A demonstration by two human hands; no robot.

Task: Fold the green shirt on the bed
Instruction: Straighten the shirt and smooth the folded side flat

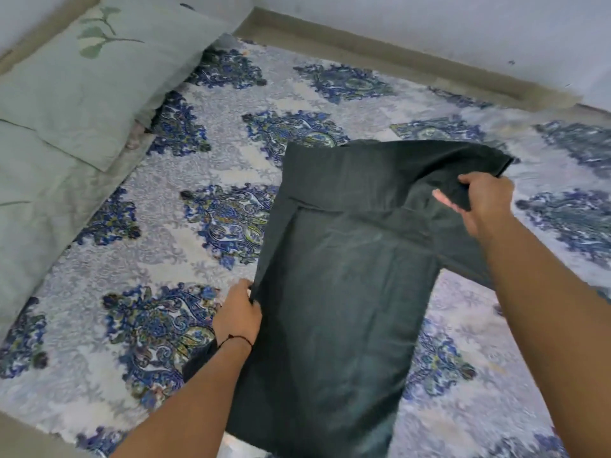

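Green, dark, and only one: green shirt (pixel 344 292) spread lengthwise on the bed (pixel 496 375), over the blue-patterned sheet (pixel 215 153), hem toward the camera. Left hand (pixel 238 314) curled round the shirt's left edge, probably to hold that side straight. Right hand (pixel 482 203) pinching the right sleeve (pixel 463 160), raised off the sheet, apparently to carry it across the body. Two hands, both gripping cloth. Two pale pillows (pixel 82 87) at the left, overlapping, well apart from the shirt, out of the way of folding.
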